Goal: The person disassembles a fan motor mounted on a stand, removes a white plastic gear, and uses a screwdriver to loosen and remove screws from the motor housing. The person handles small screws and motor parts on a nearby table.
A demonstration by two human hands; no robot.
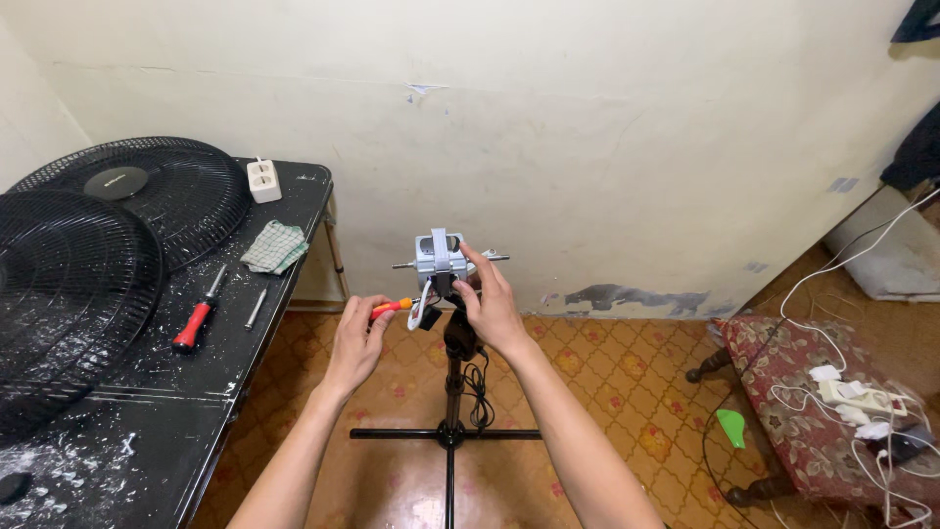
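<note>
The left hand [357,333] is closed around an orange screwdriver [392,307] whose shaft lies nearly level and points right, toward the grey fan motor [440,257] on top of the black stand [452,377]. The right hand [490,304] grips the motor from its right side and is the nearer one. On the black table [147,431] at the left lie two fan grilles [88,245].

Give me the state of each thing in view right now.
Fan motor: bare, guards and blade off, upright on its stand.
Left hand: shut on orange screwdriver, tip at motor.
Right hand: steadying motor.
Fan guards: removed, on black table.
Red screwdriver: lying unused.
</note>
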